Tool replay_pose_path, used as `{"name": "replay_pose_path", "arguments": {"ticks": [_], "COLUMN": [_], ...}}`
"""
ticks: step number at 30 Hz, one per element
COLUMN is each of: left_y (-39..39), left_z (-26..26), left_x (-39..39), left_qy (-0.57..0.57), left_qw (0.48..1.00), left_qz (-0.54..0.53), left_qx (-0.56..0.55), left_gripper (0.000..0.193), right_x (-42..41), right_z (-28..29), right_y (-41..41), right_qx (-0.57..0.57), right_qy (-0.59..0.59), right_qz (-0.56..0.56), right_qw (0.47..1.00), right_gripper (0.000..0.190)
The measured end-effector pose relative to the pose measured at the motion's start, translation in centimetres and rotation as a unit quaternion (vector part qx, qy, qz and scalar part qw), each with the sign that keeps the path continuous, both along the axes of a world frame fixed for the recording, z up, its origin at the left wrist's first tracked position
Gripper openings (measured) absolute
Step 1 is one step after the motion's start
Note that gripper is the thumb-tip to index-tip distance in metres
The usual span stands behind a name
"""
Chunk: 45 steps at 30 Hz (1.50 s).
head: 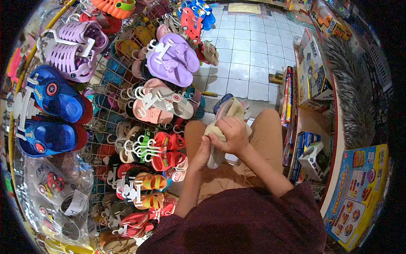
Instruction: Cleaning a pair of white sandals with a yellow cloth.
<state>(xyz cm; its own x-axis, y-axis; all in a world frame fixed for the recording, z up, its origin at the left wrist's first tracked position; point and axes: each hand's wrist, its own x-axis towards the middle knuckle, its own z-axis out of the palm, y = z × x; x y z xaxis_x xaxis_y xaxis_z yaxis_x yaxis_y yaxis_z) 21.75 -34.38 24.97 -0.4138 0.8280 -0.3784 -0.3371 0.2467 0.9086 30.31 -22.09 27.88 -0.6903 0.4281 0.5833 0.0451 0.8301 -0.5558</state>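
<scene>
Over the lap, my left hand point(203, 153) and my right hand point(232, 134) meet at a beige sandal or slipper point(234, 109). The fingers of my right hand are curled around its pale strap. My left hand presses against the near left side with the thumb up. A greyish sole part shows below the hands. A dark blue shoe point(223, 101) lies just beyond, partly hidden behind the beige one.
A wire rack point(104, 127) hung with children's sandals stands close on the left, among them purple sandals point(177, 60) and blue clogs point(60, 95). Boxed toys point(314, 73) fill a shelf on the right. White floor tiles point(241, 47) lie ahead.
</scene>
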Motion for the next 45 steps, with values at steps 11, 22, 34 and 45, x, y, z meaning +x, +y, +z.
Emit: {"name": "replay_pose_path", "arguments": {"ticks": [11, 22, 34, 45], "left_y": [0.1, -0.8, -1.4, 0.3], "left_z": [-1.9, -0.8, -4.0, -2.0], "left_x": [0.0, -0.9, -0.1, 1.0], "left_qy": [-0.005, -0.012, 0.096, 0.095], "left_qw": [0.998, 0.992, 0.985, 0.980], "left_qz": [-0.070, 0.083, 0.000, 0.061], "left_qx": [0.003, 0.090, 0.146, 0.162], "left_gripper": [0.071, 0.077, 0.075, 0.064], "right_x": [-1.1, 3.3, 0.0, -0.4], "right_z": [-6.2, -2.2, -1.1, -3.2], "right_y": [0.7, 4.3, -0.9, 0.3], "right_qx": [-0.338, -0.687, -0.409, -0.611], "right_qy": [0.104, 0.192, 0.147, 0.296], "right_qz": [-0.016, -0.053, -0.123, -0.153], "right_qw": [0.935, 0.699, 0.892, 0.718], "right_gripper": [0.028, 0.063, 0.031, 0.033]}}
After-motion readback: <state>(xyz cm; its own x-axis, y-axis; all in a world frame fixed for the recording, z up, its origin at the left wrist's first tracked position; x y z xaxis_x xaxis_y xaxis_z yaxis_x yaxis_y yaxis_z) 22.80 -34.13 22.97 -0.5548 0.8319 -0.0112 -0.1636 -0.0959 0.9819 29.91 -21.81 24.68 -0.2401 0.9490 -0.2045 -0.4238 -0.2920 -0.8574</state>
